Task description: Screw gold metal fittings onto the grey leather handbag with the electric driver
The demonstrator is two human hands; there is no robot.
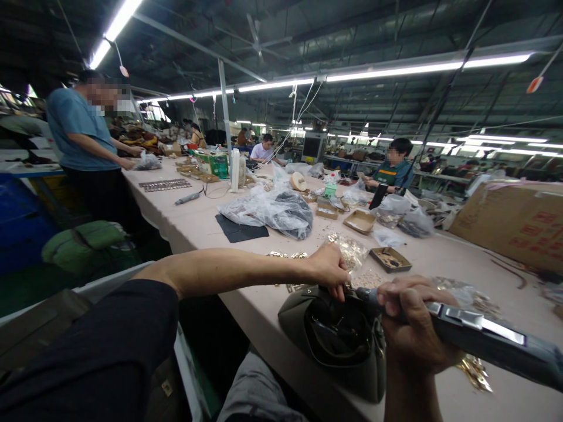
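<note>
A dark olive handbag [373, 375] sits at the table's front edge, its mouth facing up and showing a dark, shiny inside. My left hand [328, 268] is closed at the bag's far rim, fingers pinched on the edge; any small part under the fingertips is hidden. In my right hand [416, 322] is a grey and black electric screwdriver [484, 334], held nearly level. Its tip points left and meets the rim close to my left fingertips. Gold metal fittings [475, 372] lie to the right of the bag, and more gold fittings [288, 255] lie behind my left forearm.
Clear plastic bags [272, 208], a dark cloth sheet [241, 228] and a small cardboard tray [390, 259] occupy the table [197, 220]. A large carton [510, 223] stands at the right. Another electric screwdriver [187, 198] lies further left. Co-workers are around the table.
</note>
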